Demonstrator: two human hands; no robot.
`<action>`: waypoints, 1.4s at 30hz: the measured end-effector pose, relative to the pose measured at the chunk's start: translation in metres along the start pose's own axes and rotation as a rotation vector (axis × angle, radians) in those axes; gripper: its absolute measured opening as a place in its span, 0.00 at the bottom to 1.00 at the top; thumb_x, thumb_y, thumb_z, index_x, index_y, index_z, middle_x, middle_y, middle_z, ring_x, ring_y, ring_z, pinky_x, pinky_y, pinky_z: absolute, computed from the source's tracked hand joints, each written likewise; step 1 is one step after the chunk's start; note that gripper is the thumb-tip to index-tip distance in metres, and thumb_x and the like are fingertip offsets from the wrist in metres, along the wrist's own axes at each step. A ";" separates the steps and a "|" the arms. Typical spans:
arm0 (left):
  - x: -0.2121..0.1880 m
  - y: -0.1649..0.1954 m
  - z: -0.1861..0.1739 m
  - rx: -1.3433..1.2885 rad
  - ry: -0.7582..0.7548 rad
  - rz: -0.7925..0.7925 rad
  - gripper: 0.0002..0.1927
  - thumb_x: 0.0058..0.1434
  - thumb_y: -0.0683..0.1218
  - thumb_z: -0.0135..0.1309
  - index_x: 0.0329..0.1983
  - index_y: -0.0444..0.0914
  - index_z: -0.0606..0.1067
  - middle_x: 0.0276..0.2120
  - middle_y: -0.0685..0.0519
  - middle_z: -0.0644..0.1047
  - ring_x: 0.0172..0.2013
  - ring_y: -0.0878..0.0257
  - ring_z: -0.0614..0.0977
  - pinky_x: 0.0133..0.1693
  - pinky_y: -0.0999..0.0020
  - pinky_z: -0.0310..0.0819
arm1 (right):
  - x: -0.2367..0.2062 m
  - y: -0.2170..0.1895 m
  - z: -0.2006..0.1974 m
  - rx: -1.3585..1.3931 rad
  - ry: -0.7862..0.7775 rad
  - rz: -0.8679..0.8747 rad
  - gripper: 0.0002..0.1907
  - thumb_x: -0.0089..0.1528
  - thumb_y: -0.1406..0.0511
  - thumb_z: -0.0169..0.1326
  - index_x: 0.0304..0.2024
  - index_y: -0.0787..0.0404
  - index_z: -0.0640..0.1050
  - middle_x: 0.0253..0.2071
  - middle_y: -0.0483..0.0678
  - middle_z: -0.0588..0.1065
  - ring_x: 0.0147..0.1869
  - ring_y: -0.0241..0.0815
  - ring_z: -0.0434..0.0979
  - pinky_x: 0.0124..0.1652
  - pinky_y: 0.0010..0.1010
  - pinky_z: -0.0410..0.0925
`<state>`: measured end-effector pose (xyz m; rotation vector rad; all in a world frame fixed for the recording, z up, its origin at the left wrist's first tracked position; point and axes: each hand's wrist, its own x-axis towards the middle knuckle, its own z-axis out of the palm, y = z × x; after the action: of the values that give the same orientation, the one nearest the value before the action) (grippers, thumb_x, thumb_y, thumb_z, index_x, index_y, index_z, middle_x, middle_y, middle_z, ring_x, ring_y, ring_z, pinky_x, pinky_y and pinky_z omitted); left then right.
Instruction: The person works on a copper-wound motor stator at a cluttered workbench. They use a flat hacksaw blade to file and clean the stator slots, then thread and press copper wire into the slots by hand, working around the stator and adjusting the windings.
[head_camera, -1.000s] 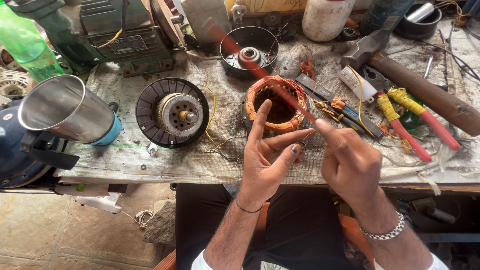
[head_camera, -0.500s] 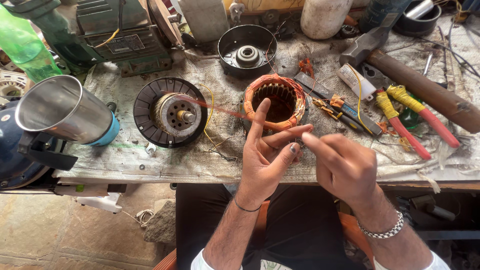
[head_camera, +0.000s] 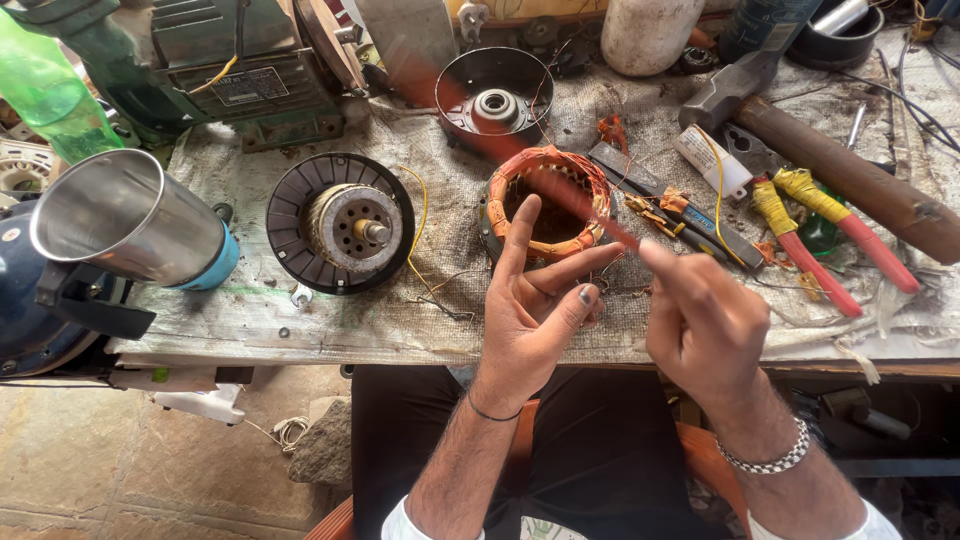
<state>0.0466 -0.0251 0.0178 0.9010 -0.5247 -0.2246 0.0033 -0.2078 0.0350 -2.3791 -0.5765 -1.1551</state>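
My right hand (head_camera: 700, 320) pinches the end of a thin red strand (head_camera: 560, 185) between thumb and forefinger. The strand is motion-blurred and runs up and left across the bench, over an orange-wrapped stator winding (head_camera: 500, 195). My left hand (head_camera: 535, 300) is held up just in front of the stator with its fingers spread. Its forefinger points up beside the strand, and nothing lies in the palm. A thin black band is on the left wrist and a metal chain bracelet on the right.
On the cloth-covered bench (head_camera: 300, 320) lie a rotor in a black ribbed housing (head_camera: 340, 222), a black end cover (head_camera: 495, 100), red-and-yellow-handled pliers (head_camera: 800, 240) and a hammer (head_camera: 850, 175). A steel cup (head_camera: 125, 215), a green bottle (head_camera: 50, 90) and a green motor (head_camera: 230, 70) are at the left.
My right hand has shifted slightly back and forth with the red strand still pinched. The left hand has stayed almost still.
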 end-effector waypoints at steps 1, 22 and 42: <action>0.000 0.000 0.000 -0.004 -0.003 -0.002 0.48 0.70 0.34 0.48 0.83 0.37 0.34 0.59 0.33 0.76 0.53 0.62 0.81 0.51 0.69 0.82 | 0.001 0.000 -0.001 0.033 0.003 -0.022 0.24 0.64 0.79 0.54 0.62 0.60 0.73 0.36 0.53 0.77 0.30 0.41 0.76 0.28 0.34 0.68; -0.001 -0.001 0.000 -0.009 0.032 0.003 0.47 0.69 0.34 0.49 0.83 0.36 0.36 0.56 0.35 0.78 0.47 0.68 0.82 0.46 0.72 0.82 | 0.001 0.000 0.000 -0.005 -0.025 0.033 0.27 0.62 0.81 0.53 0.63 0.60 0.73 0.34 0.50 0.76 0.31 0.41 0.77 0.30 0.34 0.70; -0.001 -0.004 -0.002 -0.007 0.017 0.037 0.47 0.70 0.34 0.49 0.83 0.35 0.36 0.56 0.34 0.78 0.46 0.67 0.82 0.44 0.71 0.80 | 0.006 -0.003 0.000 -0.042 -0.041 -0.026 0.26 0.60 0.81 0.54 0.60 0.60 0.75 0.36 0.50 0.77 0.30 0.42 0.77 0.30 0.34 0.70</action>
<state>0.0471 -0.0258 0.0137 0.8846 -0.5238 -0.1849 0.0046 -0.2042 0.0401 -2.4431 -0.6037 -1.1420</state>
